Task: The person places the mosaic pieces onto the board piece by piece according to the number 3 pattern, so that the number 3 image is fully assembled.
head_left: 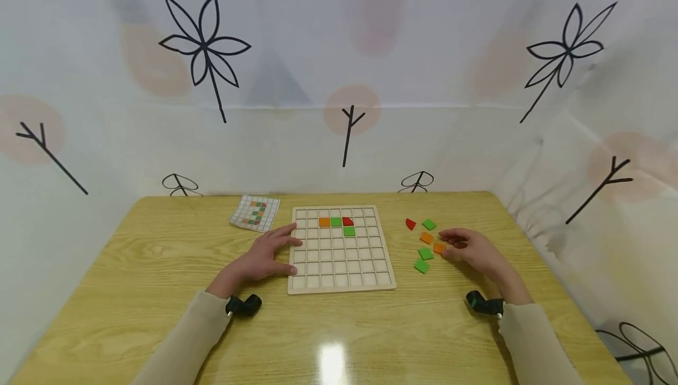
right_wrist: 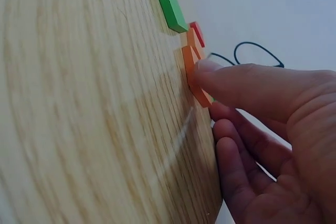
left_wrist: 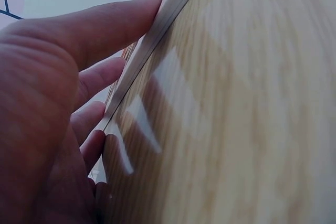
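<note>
Right hand (head_left: 468,248) partly covers an orange tile (head_left: 439,248), grip unclear

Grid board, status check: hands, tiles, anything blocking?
Left hand flat against grid board edge. Right hand pinching orange tile on table. Four tiles already placed up top. Nothing between tile and board.

Bright even light; glare patch on table (head_left: 332,361); wrist views blurred close-up.

Left hand (head_left: 263,257) flat against the left edge of the grid board (head_left: 341,267), right hand (head_left: 468,248) pinching an orange tile (head_left: 439,248) near the desk's right edge.
</note>
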Motion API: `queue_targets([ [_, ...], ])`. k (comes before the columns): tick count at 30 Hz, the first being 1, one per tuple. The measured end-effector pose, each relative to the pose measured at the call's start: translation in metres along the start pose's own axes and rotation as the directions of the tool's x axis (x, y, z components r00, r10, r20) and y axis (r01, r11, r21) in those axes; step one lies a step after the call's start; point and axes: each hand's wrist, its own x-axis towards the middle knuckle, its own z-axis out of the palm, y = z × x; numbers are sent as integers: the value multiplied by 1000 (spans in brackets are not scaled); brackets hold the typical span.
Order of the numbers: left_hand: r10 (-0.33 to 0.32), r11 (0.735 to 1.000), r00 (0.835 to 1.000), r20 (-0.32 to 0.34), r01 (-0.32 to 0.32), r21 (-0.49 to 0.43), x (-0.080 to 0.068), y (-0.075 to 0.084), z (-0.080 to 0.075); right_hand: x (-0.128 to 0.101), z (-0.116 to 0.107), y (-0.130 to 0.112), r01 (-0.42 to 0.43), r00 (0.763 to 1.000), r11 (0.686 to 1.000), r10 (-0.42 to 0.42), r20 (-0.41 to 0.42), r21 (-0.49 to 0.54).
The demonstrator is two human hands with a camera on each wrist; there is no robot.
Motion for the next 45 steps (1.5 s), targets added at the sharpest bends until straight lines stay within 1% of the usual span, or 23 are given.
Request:
queue_targets([
  [5,10,1000,1000,-8,-10,-1,0,1,-1,0,-1,1,-7,1000,1000,7,10,16],
  [10,20,1000,1000,-14,-20,3,-1,2,-1,1,0,2,12,1000,1000,-12,23,24],
  [13,28,1000,999,-17,-28,6,-2,1,-1,1,1,2,16,1000,999,-18,26,47],
  [18,18,1000,1000,-9,-18,5,-2,2,-1,2,2,0,-12,999,995,9,34,99],
  [21,11,1000,1000,-6,-11,-1,-1,2,-1,3,2,-1,-12,999,994,8,40,110],
  [25,13,1000,1000,-10,-13,-3,-1,1,-1,4,3,-3,2,999,996,-6,40,93],
  [27,15,1000,1000,-10,-15,-3,-1,1,-1,6,4,-3,-6,1000,997,4,31,75],
  [33,10,1000,1000,-11,-10,-7,-2,1,-1,10,8,-7,-15,1000,1000,16,17,-21],
  [35,5,1000,1000,-11,-5,-12,-3,1,0,12,8,-8,-11,1000,999,12,14,-39],
  [37,2,1000,1000,-8,-2,-14,-3,1,0,12,8,-7,-10,1000,999,10,15,-43],
  [42,15,1000,1000,-15,-15,6,-1,0,0,12,7,-4,-18,1000,1000,18,25,-4],
  [45,18,1000,1000,-17,-18,11,-1,-2,1,11,7,-3,-29,999,1000,29,28,-1],
])
